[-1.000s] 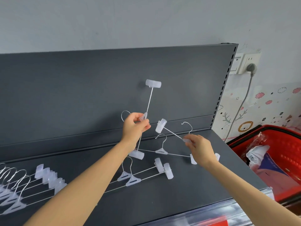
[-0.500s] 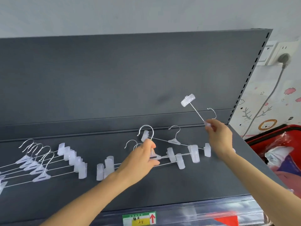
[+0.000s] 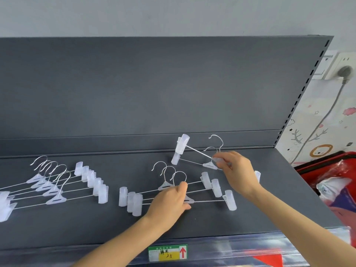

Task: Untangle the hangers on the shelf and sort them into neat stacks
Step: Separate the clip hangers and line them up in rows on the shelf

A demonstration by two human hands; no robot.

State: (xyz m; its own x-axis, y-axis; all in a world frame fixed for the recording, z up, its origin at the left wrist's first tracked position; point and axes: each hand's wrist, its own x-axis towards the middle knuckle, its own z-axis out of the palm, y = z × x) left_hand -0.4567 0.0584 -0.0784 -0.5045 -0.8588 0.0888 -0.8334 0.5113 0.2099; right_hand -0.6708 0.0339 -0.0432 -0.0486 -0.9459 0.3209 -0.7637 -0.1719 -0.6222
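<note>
Near: left hand (image 3: 169, 199) palm down on shelf (image 3: 212, 226), fingers curled on neck of front clip hanger (image 3: 230, 199) in middle stack (image 3: 205, 179). Farther back: right hand (image 3: 238, 170) pinches centre of tilted clip hanger (image 3: 182, 143), left clip raised. Larger stack (image 3: 98, 189) lies far left.

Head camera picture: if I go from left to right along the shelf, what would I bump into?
Stack of clip hangers → left hand gripping the front hanger → right hand pinching a lifted hanger → red basket.
</note>
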